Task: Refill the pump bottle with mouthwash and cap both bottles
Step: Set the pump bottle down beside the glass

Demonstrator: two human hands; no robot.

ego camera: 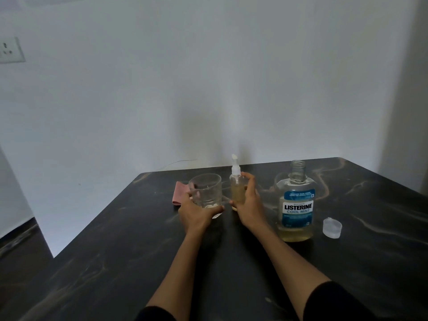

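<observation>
Honestly a lot I can't make out from my end. My right hand [249, 202] covers the lower half of the pump bottle [238, 184], so I can't read its liquid level. My left hand [196, 210] hides the base of the glass [206, 193], and there's something pale at the bottom I can't identify. At 11 o'clock from the glass, the pink cloth [179, 193] is mostly behind it. Small print on the mouthwash bottle [297, 205] label is mush. The wall socket [10, 50] is clipped by the left edge, the tabletop [231, 262] by the bottom and right edges, and both sleeves run off the bottom.
</observation>
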